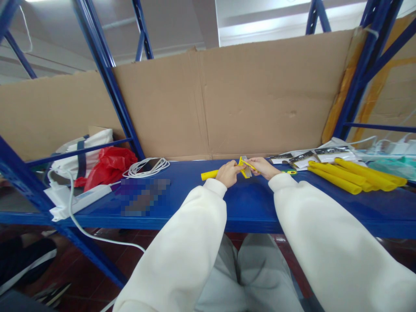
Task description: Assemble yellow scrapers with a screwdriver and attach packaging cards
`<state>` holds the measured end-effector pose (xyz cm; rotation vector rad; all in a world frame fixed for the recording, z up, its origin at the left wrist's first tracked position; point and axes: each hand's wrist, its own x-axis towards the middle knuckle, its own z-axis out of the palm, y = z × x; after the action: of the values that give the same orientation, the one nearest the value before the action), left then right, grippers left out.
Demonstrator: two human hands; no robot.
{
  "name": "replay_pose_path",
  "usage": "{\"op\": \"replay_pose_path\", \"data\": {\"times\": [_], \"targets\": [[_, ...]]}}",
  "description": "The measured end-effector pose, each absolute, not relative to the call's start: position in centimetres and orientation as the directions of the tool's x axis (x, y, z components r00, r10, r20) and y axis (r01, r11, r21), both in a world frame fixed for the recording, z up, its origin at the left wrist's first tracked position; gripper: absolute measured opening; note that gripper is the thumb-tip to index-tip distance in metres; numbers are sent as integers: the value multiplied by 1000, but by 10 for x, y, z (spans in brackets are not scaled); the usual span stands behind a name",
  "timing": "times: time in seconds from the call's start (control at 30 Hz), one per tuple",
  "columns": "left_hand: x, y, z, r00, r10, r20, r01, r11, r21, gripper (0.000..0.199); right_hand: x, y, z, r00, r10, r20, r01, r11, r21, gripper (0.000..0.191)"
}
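Observation:
My left hand [227,173] is closed round the yellow handle [209,175] of what looks like a scraper. Its yellow head [243,168], with a pale, see-through-looking blade or sheet [248,172], sticks out toward my other hand. At that head, my right hand [262,167] pinches a thin yellow strip [248,164]; whether the strip is joined to the head I cannot tell. A green-and-yellow tool handle [289,172] lies under my right wrist, the rest of it hidden.
Several yellow tubes [338,175] lie at the right, before flat black-and-white packets [303,160]. Leftward are a coiled white cable [147,168], a red plastic bag [110,164] and a power strip [86,200]. Cardboard [260,95] backs the blue shelf [191,219]. A person's leg [29,260] shows lower left.

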<state>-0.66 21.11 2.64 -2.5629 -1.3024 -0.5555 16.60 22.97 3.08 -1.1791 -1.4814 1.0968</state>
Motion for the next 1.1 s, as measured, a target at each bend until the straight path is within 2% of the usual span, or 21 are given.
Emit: {"op": "replay_pose_path", "data": {"times": [0.1, 0.27, 0.5, 0.77, 0.97, 1.1], "targets": [[-9, 214, 25, 486, 762, 427, 827, -559, 57, 42, 166, 232, 30, -79, 992, 103, 173, 115, -978, 41], [-14, 220, 23, 415, 801, 432, 838, -521, 160, 42, 169, 233, 32, -9, 999, 44, 152, 44, -987, 29], [-15, 223, 20, 404, 803, 438, 836, -518, 178, 42, 174, 243, 31, 1, 999, 50, 68, 49, -996, 4], [-16, 224, 21, 407, 812, 419, 837, -515, 185, 44, 175, 239, 34, 130, 988, 82, -63, 91, -994, 21], [-15, 221, 23, 394, 820, 415, 845, -501, 188, 49, 175, 233, 42, 175, 980, 93, -55, 104, -993, 10], [-15, 220, 23, 385, 824, 415, 848, -493, 192, 51, 174, 234, 41, 167, 977, 134, -2, 136, -991, 11]]}}
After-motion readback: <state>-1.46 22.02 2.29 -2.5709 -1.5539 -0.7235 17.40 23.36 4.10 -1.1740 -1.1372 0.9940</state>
